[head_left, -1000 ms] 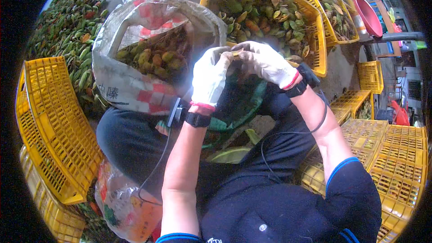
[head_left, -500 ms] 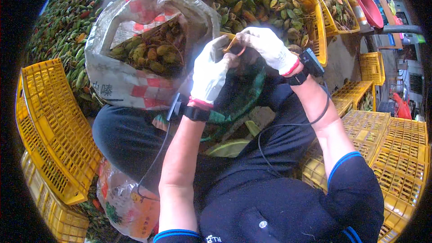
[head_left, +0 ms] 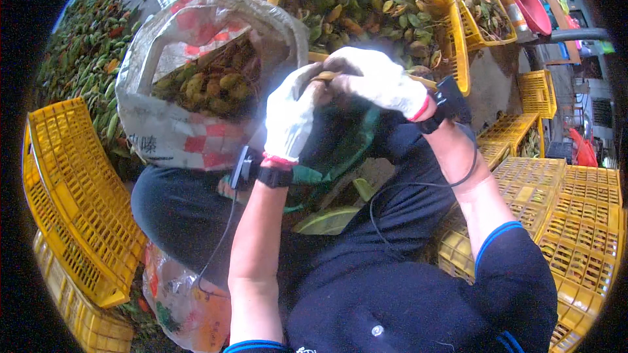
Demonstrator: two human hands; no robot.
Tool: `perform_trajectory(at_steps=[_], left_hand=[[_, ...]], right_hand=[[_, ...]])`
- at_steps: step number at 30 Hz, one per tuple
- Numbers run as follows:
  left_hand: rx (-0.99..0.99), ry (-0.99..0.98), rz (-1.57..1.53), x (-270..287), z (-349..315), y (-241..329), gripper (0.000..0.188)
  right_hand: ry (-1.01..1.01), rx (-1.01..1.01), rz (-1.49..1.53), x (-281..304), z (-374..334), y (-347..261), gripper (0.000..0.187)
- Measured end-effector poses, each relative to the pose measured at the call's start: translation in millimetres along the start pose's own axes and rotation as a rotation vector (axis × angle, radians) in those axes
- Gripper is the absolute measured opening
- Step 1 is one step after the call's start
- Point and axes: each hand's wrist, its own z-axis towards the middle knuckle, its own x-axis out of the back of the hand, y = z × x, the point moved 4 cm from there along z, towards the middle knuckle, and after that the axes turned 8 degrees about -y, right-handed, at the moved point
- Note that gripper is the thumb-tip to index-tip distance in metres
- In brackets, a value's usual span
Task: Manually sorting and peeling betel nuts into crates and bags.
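Note:
Both my hands wear white gloves with soiled fingertips and meet in front of the yellow crate. My left hand [head_left: 292, 108] pinches a small yellow-brown pod or husk [head_left: 325, 76] from its left side. Closed on the same piece from the right is my right hand [head_left: 374, 78], its fingers partly hiding it. A white and red woven sack [head_left: 199, 137] stands open left of my hands, with yellow-brown pods [head_left: 216, 85] inside. Beyond my hands, a yellow plastic crate [head_left: 458, 46] holds many green and brown pods [head_left: 366, 3].
Loose green and reddish pods [head_left: 85, 46] cover the floor at far left. Yellow crates stand at the left [head_left: 82, 202] and right [head_left: 510, 189]. A dark green bag [head_left: 353, 150] lies between my legs. A red basin [head_left: 528, 5] is at far right. Cables run from my wrists.
My hands have shifted slightly left and drawn closer together around the piece. The curved strip that stretched between them is now mostly covered by fingers. The whole view has shifted a little.

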Motion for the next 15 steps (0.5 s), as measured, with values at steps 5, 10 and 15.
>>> perform_trajectory(at_steps=[5, 10, 15], left_hand=[[0.087, 0.079, 0.21, -5.0, -6.2, -6.9, 0.023], [-0.007, 0.153, 0.534, -12.6, -10.1, -11.3, 0.021], [0.053, 0.193, 0.365, -9.3, -6.0, -16.4, 0.02]], right_hand=[[0.03, -0.1, -0.18, -16.3, -3.9, -3.1, 0.032], [0.086, -0.102, -0.231, -32.7, -2.9, 9.9, 0.035], [0.13, -0.019, -0.305, -40.9, 3.3, 10.5, 0.026]])
